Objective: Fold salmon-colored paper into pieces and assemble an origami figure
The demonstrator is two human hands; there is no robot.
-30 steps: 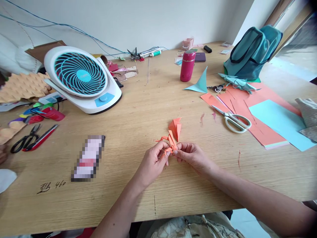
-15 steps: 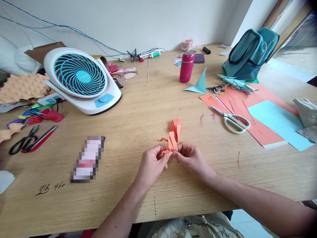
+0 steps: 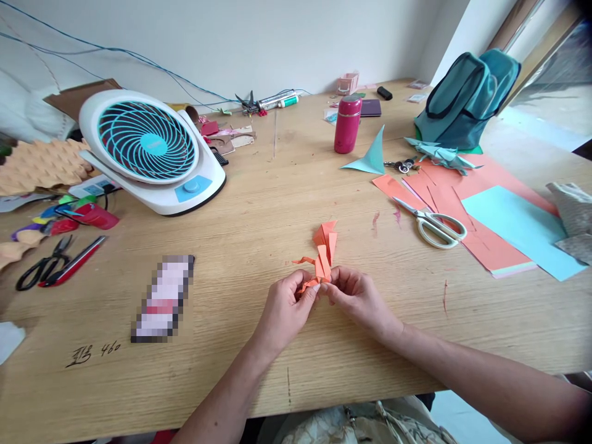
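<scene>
Near the front middle of the wooden table, an orange folded-paper figure (image 3: 322, 265) is pinched between my two hands. It has thin pointed limbs sticking out to the left and a flat flap standing up. My left hand (image 3: 289, 305) grips its lower left part between thumb and fingers. On the other side my right hand (image 3: 358, 299) pinches the lower right edge, the two thumb tips almost touching. Just behind the figure is another folded orange paper piece (image 3: 327, 236); whether the two are joined I cannot tell. My fingers hide the underside of the figure.
White-handled scissors (image 3: 441, 230) lie by orange sheets (image 3: 497, 246) and a light blue sheet (image 3: 518, 228) on the right. A pink flask (image 3: 348, 125) and teal bag (image 3: 469, 102) stand behind. At left are a fan (image 3: 152, 151), a red cutter (image 3: 74, 261) and a pixelated object (image 3: 163, 299).
Hardly anything differs. Both hands keep their pinch on the orange paper figure, with only a slight shift of the fingers, and the whole view has moved a little.
</scene>
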